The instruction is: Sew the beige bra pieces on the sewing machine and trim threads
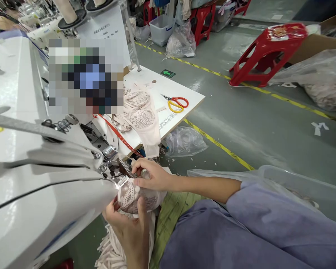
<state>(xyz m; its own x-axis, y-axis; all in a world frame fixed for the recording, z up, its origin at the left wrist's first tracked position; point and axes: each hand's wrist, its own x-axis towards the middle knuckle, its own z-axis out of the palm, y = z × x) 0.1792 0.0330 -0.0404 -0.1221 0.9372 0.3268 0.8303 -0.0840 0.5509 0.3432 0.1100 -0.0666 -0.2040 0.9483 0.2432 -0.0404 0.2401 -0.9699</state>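
A pale lace garment piece lies at the presser foot of a white sewing machine. My right hand rests on top of the lace, fingers pressed together on the fabric right by the foot. From below, my left hand grips the same lace, thumb up against its underside. More lace trim hangs down under the left hand.
A stack of lace pieces and red-and-yellow scissors lie on the white side table. Red stools, plastic bags and a yellow floor line are to the right.
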